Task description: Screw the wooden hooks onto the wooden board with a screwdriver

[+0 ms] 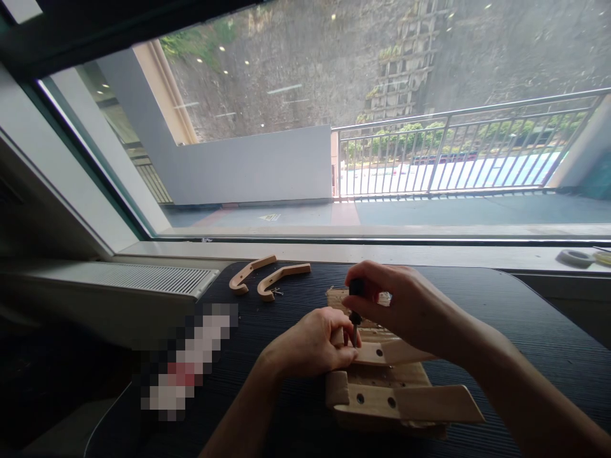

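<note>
My right hand is wrapped around the black handle of a screwdriver, held upright with its shaft pointing down. The tip meets a curved wooden hook near its curled end, where my fingers partly hide it. My left hand is closed around that curled end, its fingertips beside the shaft. Beneath lies a rough wooden board with several small holes. Nearer to me, a second wooden hook rests across the board, dark round holes showing in it.
Two loose wooden hooks lie at the table's far left, with a few small screws beside them. The dark table reaches the windowsill. A roll of tape sits on the sill at right. A blurred patch covers something left.
</note>
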`<control>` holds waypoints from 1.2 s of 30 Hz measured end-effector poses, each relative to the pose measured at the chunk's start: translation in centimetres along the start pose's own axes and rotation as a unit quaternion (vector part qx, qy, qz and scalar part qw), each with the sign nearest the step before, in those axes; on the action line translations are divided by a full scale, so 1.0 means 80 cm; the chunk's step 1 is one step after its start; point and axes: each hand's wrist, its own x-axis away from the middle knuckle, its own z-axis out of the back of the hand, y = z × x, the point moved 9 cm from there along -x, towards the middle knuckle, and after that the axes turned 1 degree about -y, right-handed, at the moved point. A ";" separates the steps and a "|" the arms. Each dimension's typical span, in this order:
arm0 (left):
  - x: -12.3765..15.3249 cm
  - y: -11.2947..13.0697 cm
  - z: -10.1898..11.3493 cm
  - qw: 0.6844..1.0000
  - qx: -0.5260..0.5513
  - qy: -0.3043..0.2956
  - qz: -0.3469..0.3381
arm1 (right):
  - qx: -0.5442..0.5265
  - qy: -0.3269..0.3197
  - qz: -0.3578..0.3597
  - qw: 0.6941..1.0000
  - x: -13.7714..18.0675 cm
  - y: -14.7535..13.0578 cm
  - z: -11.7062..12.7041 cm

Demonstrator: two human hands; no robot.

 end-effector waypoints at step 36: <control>-0.001 0.003 0.003 0.999 -0.021 0.023 -0.012 | -0.052 -0.095 -0.011 0.994 0.014 -0.010 -0.006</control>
